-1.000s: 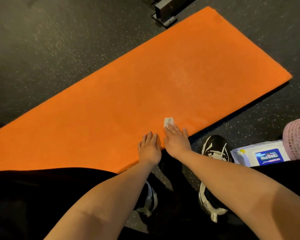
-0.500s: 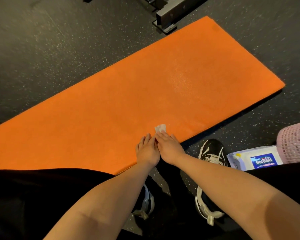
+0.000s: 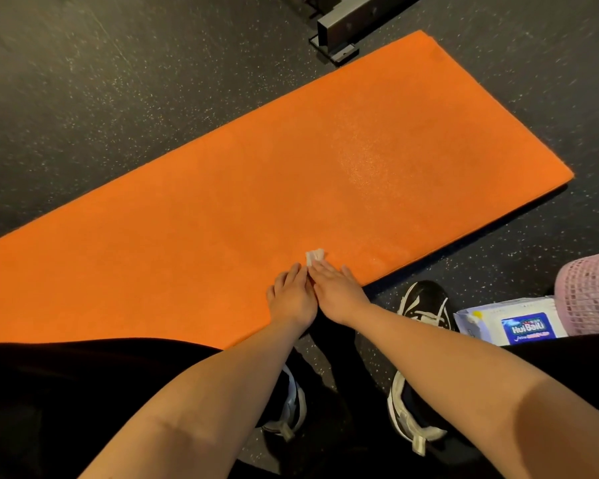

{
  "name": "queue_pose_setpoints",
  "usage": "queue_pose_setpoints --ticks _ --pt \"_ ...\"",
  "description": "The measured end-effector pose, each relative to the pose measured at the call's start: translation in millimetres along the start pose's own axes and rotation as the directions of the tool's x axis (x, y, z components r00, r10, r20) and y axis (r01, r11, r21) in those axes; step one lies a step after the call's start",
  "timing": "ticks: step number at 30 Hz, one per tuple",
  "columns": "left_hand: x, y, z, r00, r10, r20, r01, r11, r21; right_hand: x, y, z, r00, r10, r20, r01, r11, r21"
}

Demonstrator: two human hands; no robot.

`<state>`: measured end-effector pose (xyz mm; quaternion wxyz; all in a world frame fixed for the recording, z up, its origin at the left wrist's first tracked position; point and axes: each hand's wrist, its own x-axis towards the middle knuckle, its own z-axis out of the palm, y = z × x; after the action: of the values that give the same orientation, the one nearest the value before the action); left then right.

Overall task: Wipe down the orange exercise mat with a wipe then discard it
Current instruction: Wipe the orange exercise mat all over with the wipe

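Both hands are down flat on the mat, side by side and touching. The right hand [image 3: 336, 288] has straight fingers pressing the wipe [image 3: 314, 255], with a little white corner poking out past the fingertips. The left hand [image 3: 293, 297] is open too and holds nothing, just resting near the front edge of the orange mat [image 3: 325, 160].

My guess is the wipe is light, soft and damp and will bunch up easily, so flat pressure beats pinching. For binning it, grab that exposed corner. The mat looks like thick foam. Its long axis runs diagonally, lower left to upper right, ending by a metal frame [image 3: 353, 19]. A pack of wipes [image 3: 512, 326] and a pink basket [image 3: 588, 292] sit off to the right.
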<state>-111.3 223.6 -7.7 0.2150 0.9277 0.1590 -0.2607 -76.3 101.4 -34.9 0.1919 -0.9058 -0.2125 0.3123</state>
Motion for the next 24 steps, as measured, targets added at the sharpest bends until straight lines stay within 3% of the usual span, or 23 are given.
queue_pose_setpoints --ticks 3,6,11,13,18,20,24 --pt "3.8 1.8 -2.1 1.0 -0.002 0.02 0.001 0.999 0.044 7.8 15.0 -7.6 0.99 0.124 -0.059 -0.129 0.989 -0.076" --pt "6.1 2.2 -1.9 1.0 -0.01 0.011 0.009 0.997 0.071 12.6 15.9 -11.3 0.956 0.273 -0.106 -0.275 0.961 -0.008" --pt "10.4 -0.8 -3.0 1.0 -0.013 -0.019 0.013 0.999 0.03 6.1 -1.9 1.6 0.999 -0.004 -0.036 0.003 1.0 -0.007" --pt "15.6 -1.9 -3.5 1.0 -0.008 -0.028 0.009 0.999 0.046 11.3 9.5 -3.9 0.999 -0.023 -0.026 0.021 0.998 -0.064" --pt "25.4 -1.7 -2.2 0.998 -0.039 -0.048 0.043 0.995 0.093 33.2 37.3 -27.5 0.952 0.279 -0.127 -0.287 0.957 -0.047" --pt "29.2 0.3 -2.1 0.995 -0.05 -0.091 0.058 0.995 0.086 33.6 25.0 -23.0 0.969 0.229 -0.095 -0.232 0.973 -0.021" --pt "45.4 4.5 -5.4 0.991 -0.075 -0.113 0.081 0.995 0.051 31.2 3.1 -5.4 1.0 -0.023 -0.015 0.023 1.0 -0.021"
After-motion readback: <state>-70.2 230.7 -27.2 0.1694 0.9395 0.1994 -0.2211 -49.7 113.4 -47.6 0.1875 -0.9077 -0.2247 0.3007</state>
